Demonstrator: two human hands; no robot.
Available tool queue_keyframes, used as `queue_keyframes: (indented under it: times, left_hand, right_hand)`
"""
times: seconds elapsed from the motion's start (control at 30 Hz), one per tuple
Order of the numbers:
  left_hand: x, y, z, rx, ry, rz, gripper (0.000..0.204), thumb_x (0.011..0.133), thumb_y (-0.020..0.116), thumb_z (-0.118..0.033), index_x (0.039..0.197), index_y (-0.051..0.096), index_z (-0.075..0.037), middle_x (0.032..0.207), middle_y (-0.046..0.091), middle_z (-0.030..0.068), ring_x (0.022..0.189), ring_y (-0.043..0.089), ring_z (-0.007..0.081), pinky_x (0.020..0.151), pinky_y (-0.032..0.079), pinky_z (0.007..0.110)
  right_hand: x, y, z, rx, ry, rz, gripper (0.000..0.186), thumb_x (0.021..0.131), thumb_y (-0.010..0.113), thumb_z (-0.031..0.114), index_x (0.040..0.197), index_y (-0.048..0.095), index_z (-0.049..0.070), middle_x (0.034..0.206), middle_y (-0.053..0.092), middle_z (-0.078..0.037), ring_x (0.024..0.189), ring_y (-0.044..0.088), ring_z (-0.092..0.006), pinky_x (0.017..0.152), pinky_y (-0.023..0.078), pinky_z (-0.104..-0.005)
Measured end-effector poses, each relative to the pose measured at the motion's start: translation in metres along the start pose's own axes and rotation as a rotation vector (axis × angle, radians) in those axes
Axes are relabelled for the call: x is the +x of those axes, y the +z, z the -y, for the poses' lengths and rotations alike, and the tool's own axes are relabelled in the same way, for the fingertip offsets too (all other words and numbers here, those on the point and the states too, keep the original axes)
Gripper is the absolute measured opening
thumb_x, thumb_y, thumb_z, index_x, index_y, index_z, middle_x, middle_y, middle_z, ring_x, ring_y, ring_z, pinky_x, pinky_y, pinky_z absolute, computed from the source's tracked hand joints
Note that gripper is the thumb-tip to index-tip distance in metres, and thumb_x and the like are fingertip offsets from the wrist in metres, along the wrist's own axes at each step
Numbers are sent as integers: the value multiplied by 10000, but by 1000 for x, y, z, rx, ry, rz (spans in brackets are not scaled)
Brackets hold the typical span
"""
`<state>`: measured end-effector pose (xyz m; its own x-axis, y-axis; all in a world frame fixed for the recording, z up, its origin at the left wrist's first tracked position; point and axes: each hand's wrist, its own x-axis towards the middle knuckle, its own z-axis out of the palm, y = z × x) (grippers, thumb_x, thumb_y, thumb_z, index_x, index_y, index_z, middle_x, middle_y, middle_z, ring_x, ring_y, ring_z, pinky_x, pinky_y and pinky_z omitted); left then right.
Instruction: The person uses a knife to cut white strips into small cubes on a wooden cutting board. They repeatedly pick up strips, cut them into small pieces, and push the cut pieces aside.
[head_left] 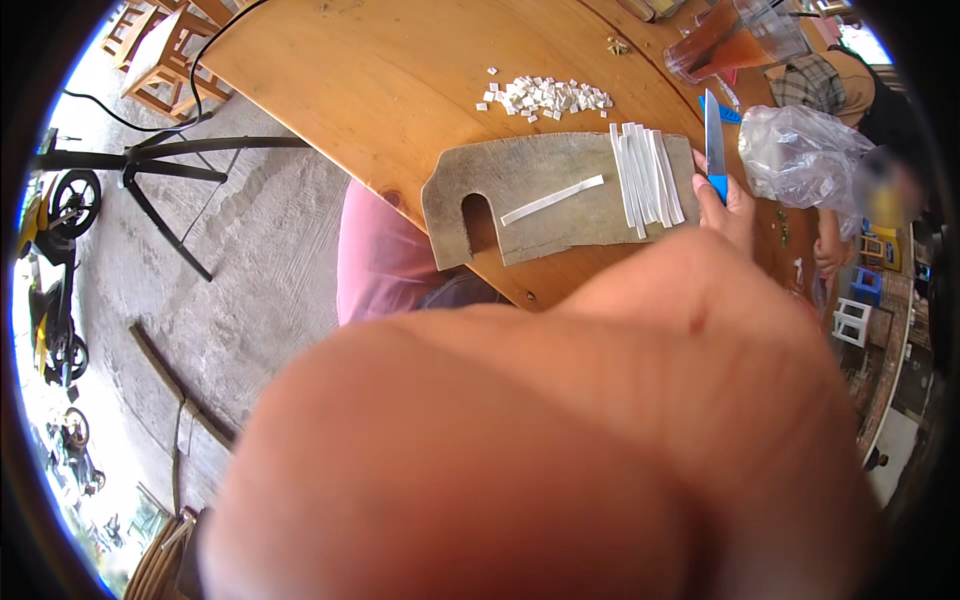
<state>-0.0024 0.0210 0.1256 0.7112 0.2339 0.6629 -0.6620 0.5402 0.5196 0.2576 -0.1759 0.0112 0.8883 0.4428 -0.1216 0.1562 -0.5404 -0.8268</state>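
My right hand (733, 210), at the right end of the board, is closed round the blue handle of a knife (714, 140). Its blade points away from me, apart from the strips. A worn grey-brown cutting board (560, 217) with a rounded slot lies near the table edge. Several white flat strips (648, 180) lie side by side on it, and a single strip (552, 200) lies alone to their left. Beyond the board is a pile of small white cut squares (550, 97). My left arm or hand (520, 430) looms large and blurred across the lower picture; no fingers can be made out.
A clear plastic bag (800, 150) and a blue plastic piece (722, 109) lie right of the knife on the wooden table (330, 70). Glasses of orange-brown drink (705, 45) stand far right. Another person's hand (828, 248) shows at the right. Black tripod legs (180, 160) stand left.
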Motion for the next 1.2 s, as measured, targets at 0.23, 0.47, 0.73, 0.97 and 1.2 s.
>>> queue_keyframes:
  times: [0.23, 0.47, 0.73, 0.97, 1.2]
  left_hand:
    - [-10, 6, -12, -129, 15, 75, 198, 862, 755, -149, 1041, 697, -88, 1042, 679, 99, 999, 621, 261, 918, 453, 403]
    - [-19, 7, -22, -169, -11, 91, 229, 846, 761, -164, 1049, 684, -91, 1092, 677, 125, 1022, 610, 278, 934, 442, 418]
    - [-14, -8, -33, -52, -45, 101, 265, 827, 767, -180, 1058, 670, -94, 1150, 675, 154, 1049, 597, 296, 954, 431, 436]
    - [-10, -44, -24, 384, -129, 50, 297, 810, 773, -195, 1066, 657, -97, 1200, 673, 179, 1072, 586, 312, 970, 421, 452]
    - [-44, -50, 65, 1616, -377, 8, 576, 773, 834, -287, 1288, 656, -100, 1351, 598, 127, 1143, 538, 326, 1018, 388, 490]
  right_hand:
    - [-4, 0, 6, 64, 41, -78, 321, 999, 643, 167, 1301, 717, 84, 709, 444, 101, 539, 362, -10, 445, 274, -205]
    - [-6, 9, 15, 27, 46, -147, 320, 999, 646, 162, 1300, 717, 81, 673, 412, 111, 525, 340, 1, 442, 261, -205]
    - [0, 9, 11, -2, 46, -144, 327, 1009, 639, 192, 1311, 713, 91, 656, 395, 114, 504, 315, 4, 419, 243, -206]
    - [-8, 2, 19, 43, 64, -164, 332, 1025, 635, 228, 1316, 698, 81, 662, 409, 102, 497, 319, -3, 418, 255, -201]
    - [-30, -7, 35, 74, 24, -81, 416, 1073, 574, 241, 1420, 572, 13, 689, 517, 24, 514, 408, -9, 437, 307, -186]
